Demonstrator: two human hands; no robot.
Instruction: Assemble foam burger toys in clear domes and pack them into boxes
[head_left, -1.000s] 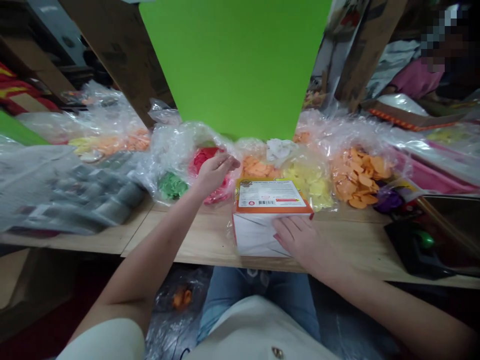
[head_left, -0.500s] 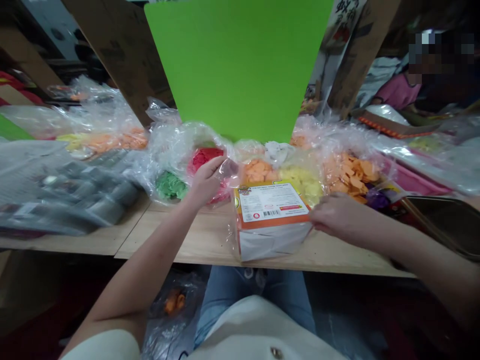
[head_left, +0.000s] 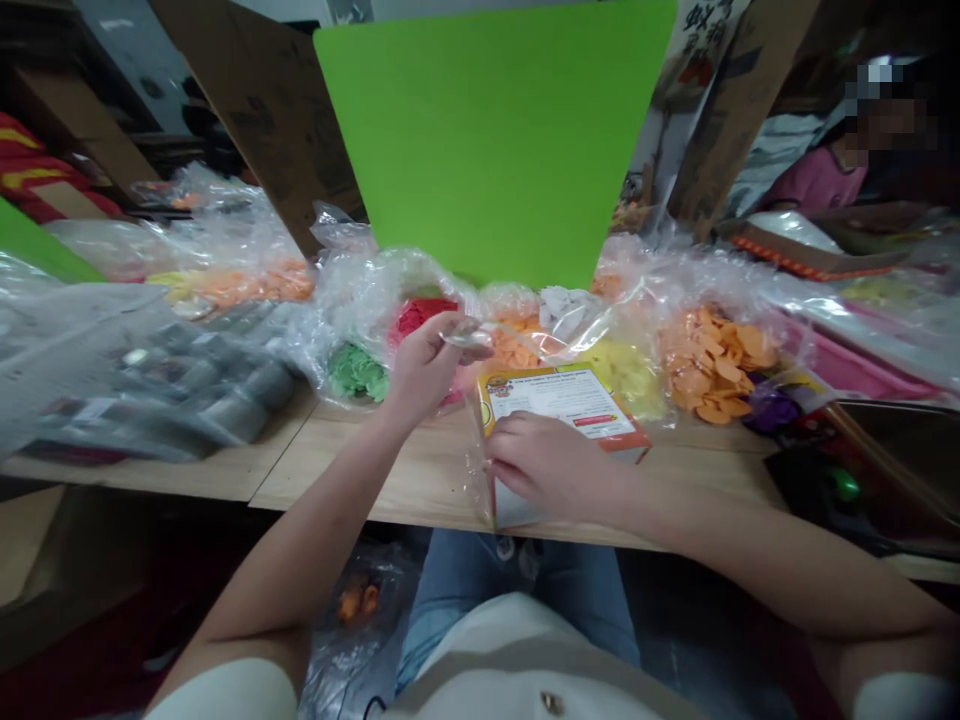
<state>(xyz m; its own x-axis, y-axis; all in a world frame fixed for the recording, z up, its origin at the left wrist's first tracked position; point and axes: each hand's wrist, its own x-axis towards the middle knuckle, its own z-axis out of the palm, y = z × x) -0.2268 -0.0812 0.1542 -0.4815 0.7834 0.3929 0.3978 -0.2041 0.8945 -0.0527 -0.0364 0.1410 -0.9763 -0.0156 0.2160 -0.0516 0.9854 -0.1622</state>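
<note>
The box [head_left: 559, 405] lies on the wooden desk [head_left: 360, 455] near its front edge, just below the row of bags. It is a single carton with orange edges, white sides and a white printed panel with small text and a red strip on top. Loose clear plastic film [head_left: 476, 440] covers it. The right hand [head_left: 551, 468] lies across the box's near part, fingers over the panel's lower edge; that grip is curved, and I cannot tell whether it clamps the box or only rests there. The left hand [head_left: 424, 368] sits just left of the box, its grip narrow, thumb and fingers pinching a small twist of film [head_left: 466, 338].

Behind the box, in clear bags, are five heaps of flat pieces: one green [head_left: 358, 372], one red [head_left: 418, 318], two orange [head_left: 514, 345] [head_left: 712, 365] and one yellow [head_left: 628, 378]. One tall green board [head_left: 495, 140] stands behind them. One co-worker in a pink sleeve [head_left: 814, 185] sits at the far right.
</note>
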